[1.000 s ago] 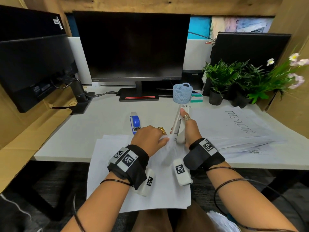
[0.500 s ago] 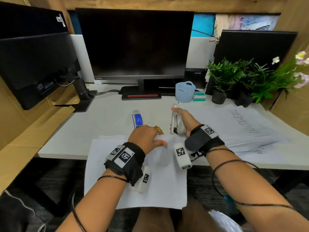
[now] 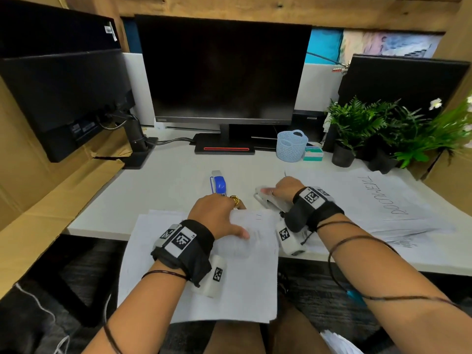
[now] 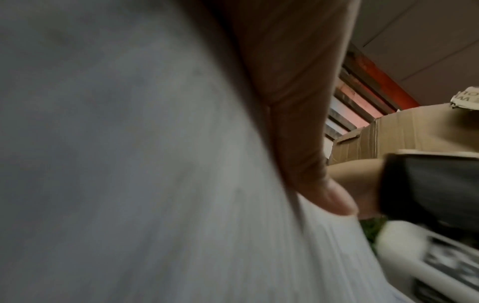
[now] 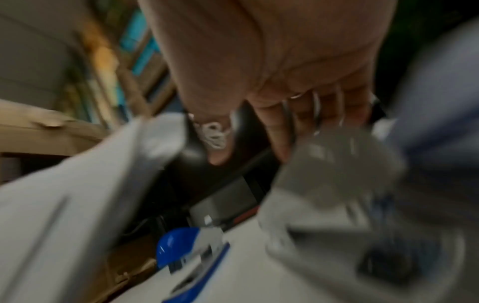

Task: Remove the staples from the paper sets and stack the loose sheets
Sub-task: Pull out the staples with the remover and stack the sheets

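Observation:
A white paper set hangs over the front edge of the desk onto my lap. My left hand holds its top edge, thumb pressed flat on the sheet; the other fingers are hidden behind the edge. Just right of it, my right hand grips a white staple remover, low over the desk; it shows blurred in the right wrist view. A stack of loose sheets marked "DOCUMENT" lies to the right.
A blue stapler lies on the desk beyond my left hand, also in the right wrist view. A monitor, a blue basket and potted plants line the back. More papers lie by my right knee.
My right hand has swung the staple remover from upright at the paper's top corner down and to the right, low over the desk. My left hand stays on the paper.

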